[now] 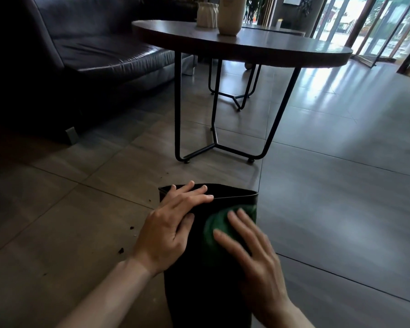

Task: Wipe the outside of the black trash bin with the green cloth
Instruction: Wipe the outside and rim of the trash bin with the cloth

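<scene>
The black trash bin [206, 287] lies tipped on the tiled floor in front of me, its far end pointing away. My left hand [171, 223] rests flat on the bin's upper left side near the far edge, fingers straight. The green cloth [219, 221] lies on the bin's top surface near the far right corner. My right hand [253, 254] presses on the cloth with straight, spread fingers, covering its near part.
A round dark table [270, 47] on black wire legs stands just beyond the bin, with two pale vases [230, 15] on it. A dark leather sofa [85, 55] fills the left. Small dark crumbs [121, 250] dot the floor to the left. Open tiles lie to the right.
</scene>
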{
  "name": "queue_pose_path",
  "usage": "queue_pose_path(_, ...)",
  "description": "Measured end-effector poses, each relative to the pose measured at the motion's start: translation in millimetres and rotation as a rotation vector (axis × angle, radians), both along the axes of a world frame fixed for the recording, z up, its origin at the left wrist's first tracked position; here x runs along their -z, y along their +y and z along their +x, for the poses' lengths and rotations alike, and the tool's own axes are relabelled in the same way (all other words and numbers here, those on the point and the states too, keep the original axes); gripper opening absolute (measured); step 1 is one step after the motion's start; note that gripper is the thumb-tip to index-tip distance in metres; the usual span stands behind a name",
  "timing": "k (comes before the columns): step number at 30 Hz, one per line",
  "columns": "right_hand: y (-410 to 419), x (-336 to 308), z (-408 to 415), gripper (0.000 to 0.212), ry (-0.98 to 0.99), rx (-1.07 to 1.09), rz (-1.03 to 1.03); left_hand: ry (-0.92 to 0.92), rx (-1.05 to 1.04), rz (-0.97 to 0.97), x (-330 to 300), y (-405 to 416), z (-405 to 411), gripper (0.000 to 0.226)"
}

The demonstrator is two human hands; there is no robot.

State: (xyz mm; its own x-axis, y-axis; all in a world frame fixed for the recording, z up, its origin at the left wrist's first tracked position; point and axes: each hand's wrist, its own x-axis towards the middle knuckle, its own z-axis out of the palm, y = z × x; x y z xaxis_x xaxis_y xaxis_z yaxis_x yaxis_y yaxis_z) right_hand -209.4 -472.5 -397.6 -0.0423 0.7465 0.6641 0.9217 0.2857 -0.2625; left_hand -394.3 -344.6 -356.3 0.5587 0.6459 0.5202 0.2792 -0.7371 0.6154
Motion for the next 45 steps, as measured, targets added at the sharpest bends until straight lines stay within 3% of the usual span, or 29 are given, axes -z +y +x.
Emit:
queue_pose_path(2, 21, -18, -3, 0.053, 0.106, 0.053, 0.037, 0.012, 0.005, -0.01, 0, -1, 0, 0.056)
queue_pose_path(5, 25, -15, -17, 0.055, 0.108, 0.04, 0.029, 0.003, -0.003, -0.018, -2, -1, 0, 0.058)
queue_pose_path(12, -51, 33, -17, 0.047, -0.385, -0.167, -0.136, -0.021, 0.026, -0.035, -4, -2, -1, 0.044)
queue_pose_path(14, -53, 21, -5, 0.042, -0.285, -0.121, -0.109, -0.021, 0.031, -0.039, -3, -5, -2, 0.044)
queue_pose_path(17, -23, -9, 7, 0.031, 0.036, 0.048, 0.04, -0.029, 0.027, -0.034, -2, -9, 0, 0.045)
queue_pose_path(19, 6, -31, 9, 0.043, 0.129, 0.133, 0.086, -0.009, 0.039, -0.013, -2, -12, 3, 0.046)
queue_pose_path(21, 22, -36, 2, 0.047, 0.129, 0.13, 0.097, -0.001, 0.03, -0.014, -3, -12, 4, 0.048)
queue_pose_path(25, -4, 3, -19, 0.035, 0.066, 0.083, 0.042, -0.014, -0.024, -0.035, -4, -8, -1, 0.045)
queue_pose_path(30, -60, 48, -39, 0.026, -0.194, 0.009, -0.053, -0.002, -0.049, -0.051, -4, 0, -8, 0.045)
queue_pose_path(33, -69, 41, -41, 0.019, -0.156, 0.045, -0.133, -0.006, -0.044, -0.047, -5, -2, -9, 0.045)
queue_pose_path(39, -12, -17, -7, 0.035, 0.2, 0.182, 0.067, -0.004, -0.049, -0.047, -3, -3, -6, 0.047)
queue_pose_path(45, 12, -1, -23, 0.066, 0.09, 0.106, -0.052, 0.001, -0.053, -0.036, -4, -4, 1, 0.046)
